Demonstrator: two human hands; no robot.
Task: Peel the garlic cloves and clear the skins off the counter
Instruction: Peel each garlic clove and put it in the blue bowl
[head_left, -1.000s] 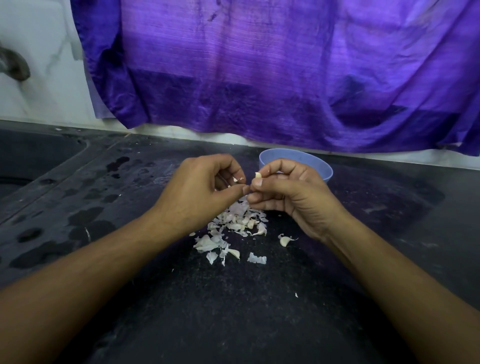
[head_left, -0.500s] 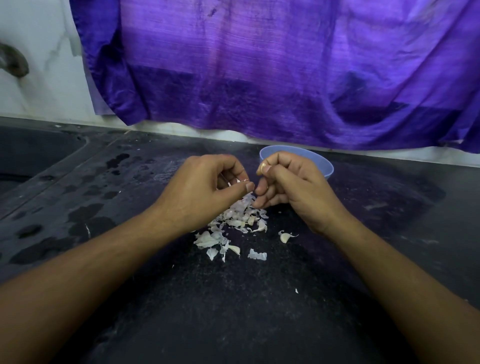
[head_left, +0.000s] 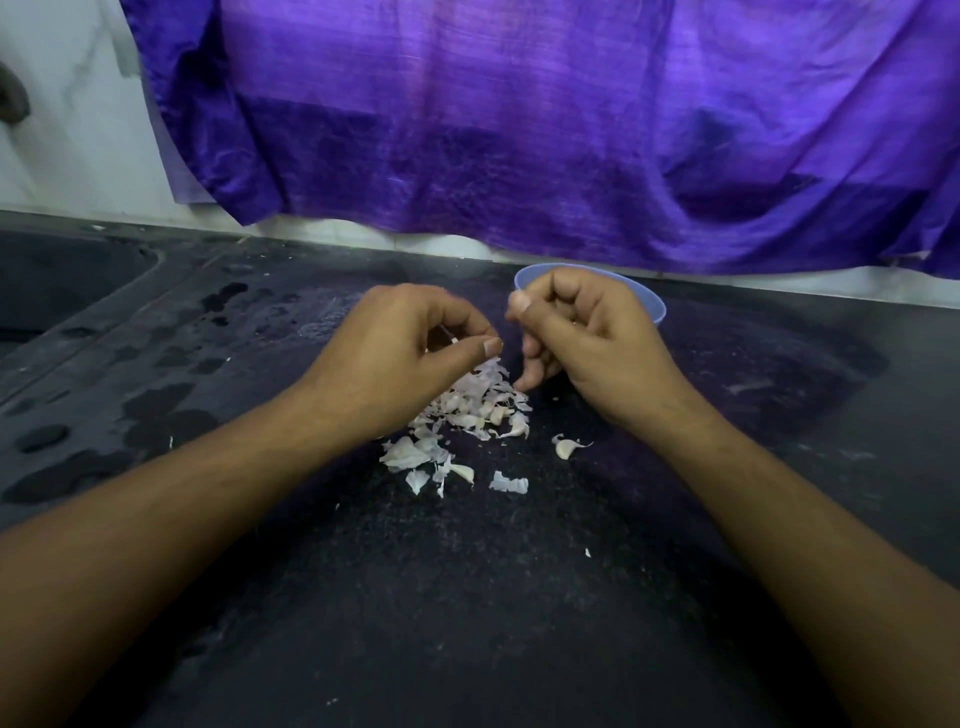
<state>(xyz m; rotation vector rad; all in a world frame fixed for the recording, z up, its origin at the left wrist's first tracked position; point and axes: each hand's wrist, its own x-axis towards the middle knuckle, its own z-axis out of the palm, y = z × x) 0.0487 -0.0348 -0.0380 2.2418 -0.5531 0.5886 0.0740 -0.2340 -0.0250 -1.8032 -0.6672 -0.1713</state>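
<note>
My left hand (head_left: 410, 353) is curled at the centre of the frame, thumb and forefinger pinching a pale sliver of skin (head_left: 453, 340) just above the pile of skins (head_left: 467, 410) on the dark counter (head_left: 467, 597). My right hand (head_left: 582, 332) is curled in front of the blue bowl (head_left: 652, 306), thumb pressed to forefinger; I cannot tell what it holds. One clove (head_left: 565, 448) lies just right of the pile.

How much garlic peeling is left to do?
Partway. Done: a pile of skins lies on the counter, so several cloves look peeled. In hand: the left hand pinches a white sliver; the right hand curls over the blue bowl, contents hidden. Left: sweeping the skins away.
</note>
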